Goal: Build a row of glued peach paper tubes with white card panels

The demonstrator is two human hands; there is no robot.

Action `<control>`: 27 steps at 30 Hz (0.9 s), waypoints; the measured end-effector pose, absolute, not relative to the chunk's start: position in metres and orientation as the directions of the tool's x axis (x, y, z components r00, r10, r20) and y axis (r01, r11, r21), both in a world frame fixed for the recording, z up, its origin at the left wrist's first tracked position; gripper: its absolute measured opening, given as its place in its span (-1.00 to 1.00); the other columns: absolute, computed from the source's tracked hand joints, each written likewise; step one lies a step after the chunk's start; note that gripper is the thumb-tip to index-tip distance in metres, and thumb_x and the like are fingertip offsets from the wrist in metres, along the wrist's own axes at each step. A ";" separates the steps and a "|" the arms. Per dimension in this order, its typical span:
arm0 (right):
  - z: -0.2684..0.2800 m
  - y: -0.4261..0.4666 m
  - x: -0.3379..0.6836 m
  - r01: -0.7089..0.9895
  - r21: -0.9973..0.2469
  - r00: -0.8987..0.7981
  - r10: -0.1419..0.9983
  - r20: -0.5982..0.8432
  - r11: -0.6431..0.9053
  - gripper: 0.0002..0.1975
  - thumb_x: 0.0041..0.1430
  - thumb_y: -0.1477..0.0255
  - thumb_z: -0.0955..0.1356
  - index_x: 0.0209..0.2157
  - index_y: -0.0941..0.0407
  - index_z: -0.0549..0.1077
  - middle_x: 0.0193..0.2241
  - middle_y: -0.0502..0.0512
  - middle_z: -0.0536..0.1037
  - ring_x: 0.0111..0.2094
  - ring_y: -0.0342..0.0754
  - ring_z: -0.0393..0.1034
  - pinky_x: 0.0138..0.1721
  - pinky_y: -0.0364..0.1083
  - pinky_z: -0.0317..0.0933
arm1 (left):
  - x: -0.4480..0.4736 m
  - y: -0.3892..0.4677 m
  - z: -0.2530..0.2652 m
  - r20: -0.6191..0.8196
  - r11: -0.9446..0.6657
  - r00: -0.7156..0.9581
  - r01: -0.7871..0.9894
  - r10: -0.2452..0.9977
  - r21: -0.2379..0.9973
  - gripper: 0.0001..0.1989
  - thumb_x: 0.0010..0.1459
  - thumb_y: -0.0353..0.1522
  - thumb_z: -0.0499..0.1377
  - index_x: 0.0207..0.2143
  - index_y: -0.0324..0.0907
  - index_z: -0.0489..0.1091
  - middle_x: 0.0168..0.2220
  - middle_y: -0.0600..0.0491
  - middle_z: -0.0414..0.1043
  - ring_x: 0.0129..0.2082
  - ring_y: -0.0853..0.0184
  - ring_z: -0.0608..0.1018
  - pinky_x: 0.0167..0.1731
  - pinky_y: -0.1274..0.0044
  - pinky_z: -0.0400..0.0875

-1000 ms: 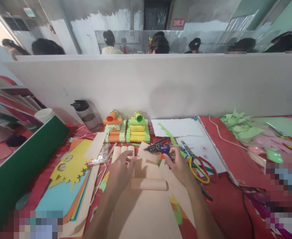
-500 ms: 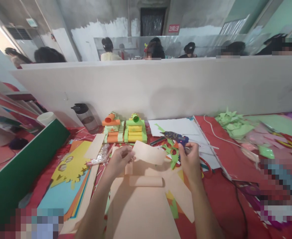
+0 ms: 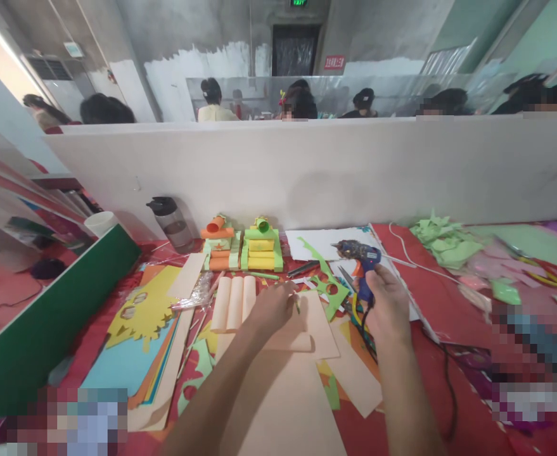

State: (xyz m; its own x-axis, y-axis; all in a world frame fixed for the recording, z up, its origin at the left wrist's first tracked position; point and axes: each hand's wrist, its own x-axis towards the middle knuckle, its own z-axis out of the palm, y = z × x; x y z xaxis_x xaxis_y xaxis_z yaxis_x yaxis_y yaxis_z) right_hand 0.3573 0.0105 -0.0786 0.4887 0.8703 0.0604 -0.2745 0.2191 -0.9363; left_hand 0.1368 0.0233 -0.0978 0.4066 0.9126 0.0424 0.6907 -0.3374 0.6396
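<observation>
On my feed the blue glue gun [image 3: 368, 258] is up over the right of the work area, nozzle pointing left, a white stick out its back. My right hand [image 3: 388, 297] is closed round its grip. My left hand [image 3: 275, 307] hangs over a cream sheet [image 3: 320, 326], fingers curled downward; I can't tell whether they pinch anything. A single cream roll [image 3: 294, 342] lies just below, three upright rolls [image 3: 235, 303] beside it to the left, and two built paper pieces [image 3: 263, 248] beyond.

If that nozzle is hot, I judge swinging it low and left could burn the left fingers or drip on loose paper. The cord [image 3: 364, 323] hangs by the scissors [image 3: 355, 305] and could snag there, and a low left forearm could crush the rolls.

Far off, a green sign [image 3: 299, 2] reads "EXIT"; the red sign [image 3: 334, 62] is too small for me to read, as is the gun's label
</observation>
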 end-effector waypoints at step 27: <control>-0.160 0.047 0.279 -0.061 -0.980 -0.181 0.968 -0.174 -0.188 -0.50 0.07 -0.05 0.37 -0.34 0.16 0.46 -0.62 0.01 0.42 -0.61 -0.15 0.28 -0.66 -0.21 0.09 | 0.007 -0.003 -0.150 0.070 -0.053 -0.055 0.274 0.996 0.960 -0.45 0.34 -0.13 -0.02 0.34 0.00 0.07 0.39 0.06 -0.02 0.39 0.25 0.03 0.35 0.36 -0.12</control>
State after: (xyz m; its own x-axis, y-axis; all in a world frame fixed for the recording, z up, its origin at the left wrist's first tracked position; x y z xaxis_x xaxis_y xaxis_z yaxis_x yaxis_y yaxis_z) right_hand 0.2785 0.0465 -0.1596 -0.1808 0.9679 -0.1745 -0.0610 -0.1881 -0.9803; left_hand 0.0074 -0.0034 -0.1497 -0.0552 0.9960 0.0703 0.2741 -0.0526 0.9603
